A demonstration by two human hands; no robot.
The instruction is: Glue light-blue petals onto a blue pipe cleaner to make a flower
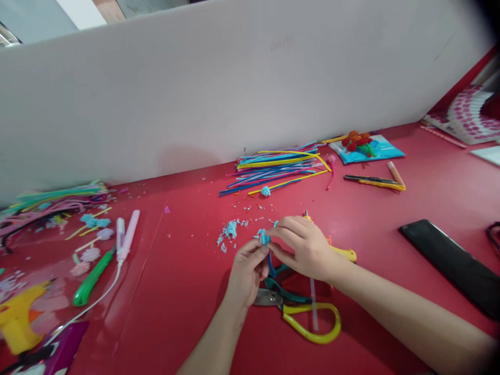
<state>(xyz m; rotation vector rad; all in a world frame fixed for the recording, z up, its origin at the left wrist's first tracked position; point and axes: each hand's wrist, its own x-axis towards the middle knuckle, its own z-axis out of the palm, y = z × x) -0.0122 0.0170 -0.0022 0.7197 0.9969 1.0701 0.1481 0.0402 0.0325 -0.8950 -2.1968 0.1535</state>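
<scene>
A small light-blue pipe-cleaner flower (264,237) on a dark blue stem is held over the red table. My left hand (247,271) pinches it just below the bloom, thumb against the bent fingers. From the right, my right hand (302,245) closes its thumb and fingertips on the edge of the petals. Below both hands lie scissors (328,341) with yellow handles, and other teal-handled scissors (287,292) rest by them. A clear glue stick (314,307) lies across the yellow handle. Partly behind my right hand is a yellow-handled tool (346,254).
Light-blue fluff (230,229) is scattered ahead of my hands. Pipe cleaners (277,169) are bundled against the white partition (234,94). A black phone (449,265) lies at right. Leftward are a pink corded iron (127,237), a green-handled tool (94,278) and a yellow glue gun (21,317).
</scene>
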